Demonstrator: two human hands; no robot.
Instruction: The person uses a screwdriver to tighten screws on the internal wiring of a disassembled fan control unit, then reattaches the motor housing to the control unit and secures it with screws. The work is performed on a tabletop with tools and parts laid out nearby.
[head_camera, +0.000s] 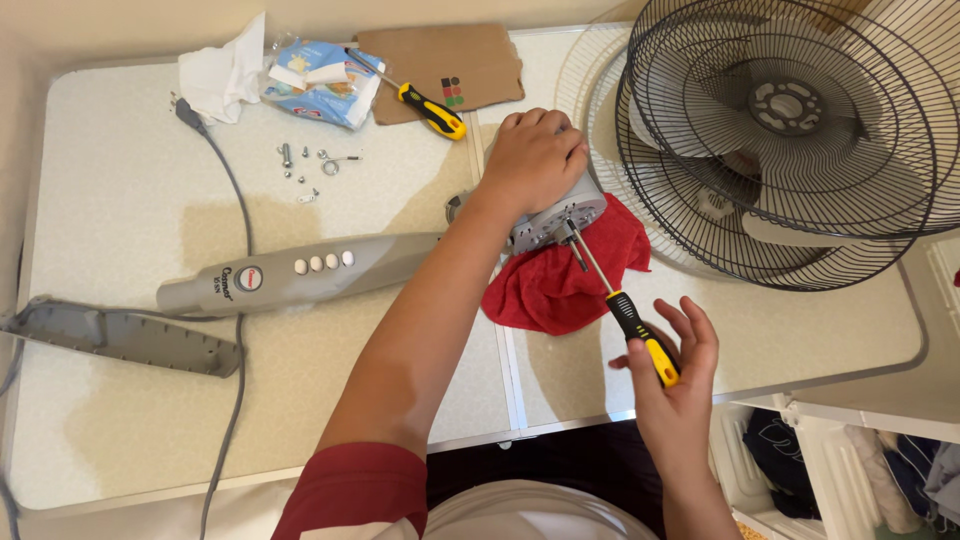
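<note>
My left hand (535, 160) clamps down on the grey fan motor housing (560, 215), fingers curled over its top, at mid-table near the far edge. The housing sits on a crumpled red cloth (560, 280). My right hand (675, 375) grips a screwdriver (625, 310) by its black-and-yellow handle, thin metal shaft angled up, tip at the housing's round face.

Around it: two wire fan guards (790, 150), round, dark, stacked at the right with the blade between them, just beside the housing. One grey plastic fan stand column (300, 275) with four pale buttons lies left, joined to a flat grey base piece (120, 340). One grey cord (235, 300) runs across it. A second screwdriver (425, 105), same colours, lies on a brown cardboard piece (440, 65). Small metal screws and a clip (310, 165) are scattered loose, too small to count surely. One plastic packet (320, 80), one white crumpled tissue (220, 75). The white speckled table (120, 200) bears all of it.
</note>
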